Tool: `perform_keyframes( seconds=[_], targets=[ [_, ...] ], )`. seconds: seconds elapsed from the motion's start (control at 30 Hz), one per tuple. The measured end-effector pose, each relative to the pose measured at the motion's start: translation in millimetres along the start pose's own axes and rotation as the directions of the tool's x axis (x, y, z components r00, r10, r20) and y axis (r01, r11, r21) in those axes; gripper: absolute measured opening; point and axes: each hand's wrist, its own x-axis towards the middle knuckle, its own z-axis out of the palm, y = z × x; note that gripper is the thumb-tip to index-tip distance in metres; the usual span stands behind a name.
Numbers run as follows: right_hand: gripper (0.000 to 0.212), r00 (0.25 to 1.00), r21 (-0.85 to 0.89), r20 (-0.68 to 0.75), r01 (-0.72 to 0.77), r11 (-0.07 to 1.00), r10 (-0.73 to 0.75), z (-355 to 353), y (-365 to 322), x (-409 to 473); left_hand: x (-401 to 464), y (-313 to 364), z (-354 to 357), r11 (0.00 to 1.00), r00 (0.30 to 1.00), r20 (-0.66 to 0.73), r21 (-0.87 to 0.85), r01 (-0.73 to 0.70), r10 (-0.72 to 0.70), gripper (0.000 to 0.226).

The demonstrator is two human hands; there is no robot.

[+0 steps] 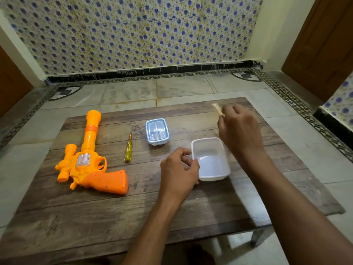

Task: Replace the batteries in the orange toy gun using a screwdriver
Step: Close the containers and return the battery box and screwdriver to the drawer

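Observation:
The orange toy gun lies flat on the left of the wooden table, barrel pointing away from me. A yellow-handled screwdriver lies just right of it, tip pointing away. My left hand grips the near-left rim of an open white plastic container that looks empty. My right hand is raised behind the container, pinching a small pale strip that is blurred; what it is I cannot tell.
A small lidded container with a blue rim stands at the table's middle back. The low table sits on a tiled floor. A flower-patterned wall stands behind it, and brown doors flank it on both sides.

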Motion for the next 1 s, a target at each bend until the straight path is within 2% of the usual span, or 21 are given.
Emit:
perform_keyframes(
  seconds=[0.13,0.27,0.37,0.43,0.5,0.6,0.77,0.87,1.0],
  targets=[
    [0.006,0.998,-0.053,-0.046,0.028,0.998,-0.031,-9.4,-10.0,-24.9,-1.4,5.8,-1.8,0.998,0.999,-0.044,-0.056,0.02,-0.023,0.023],
    [0.009,1.0,-0.014,0.016,0.012,1.0,-0.012,-3.0,-29.2,-42.7,-3.0,6.6,-1.4,0.996,0.999,-0.037,-0.087,0.034,-0.037,0.031],
    [0.015,0.984,0.112,0.073,-0.168,0.979,0.16,0.1,-44.9,-55.0,-1.8,4.8,-5.6,0.994,0.998,-0.04,-0.1,0.035,-0.039,0.037],
    [0.019,0.94,0.232,0.143,-0.336,0.913,0.31,1.5,-54.4,-60.3,-0.2,1.8,-11.6,0.991,0.998,-0.044,-0.128,0.048,-0.054,0.042],
    [0.021,0.896,0.314,0.237,-0.438,0.843,0.377,2.8,-60.3,-65.0,0.3,-0.8,-16.5,0.985,0.997,-0.047,-0.162,0.06,-0.068,0.044],
    [0.023,0.865,0.369,0.327,-0.488,0.791,0.381,2.6,-61.4,-69.6,2.4,-2.0,-21.3,0.987,0.997,-0.049,-0.155,0.054,-0.062,0.045],
    [0.039,0.822,0.395,0.361,-0.563,0.726,0.44,-0.8,-59.6,-71.9,3.3,-5.1,-27.2,0.987,0.996,-0.05,-0.147,0.071,-0.079,0.051],
    [0.039,0.817,0.416,0.397,-0.566,0.712,0.418,0.4,-60.8,-72.2,5.7,-7.5,-28.2,0.986,0.993,-0.05,-0.139,0.095,-0.103,0.05],
    [0.038,0.794,0.325,0.449,-0.573,0.753,0.41,0.4,-66.5,-74.7,6.3,-8.0,-26.8,0.98,0.993,-0.032,-0.168,0.11,-0.117,0.048]
  ],
)
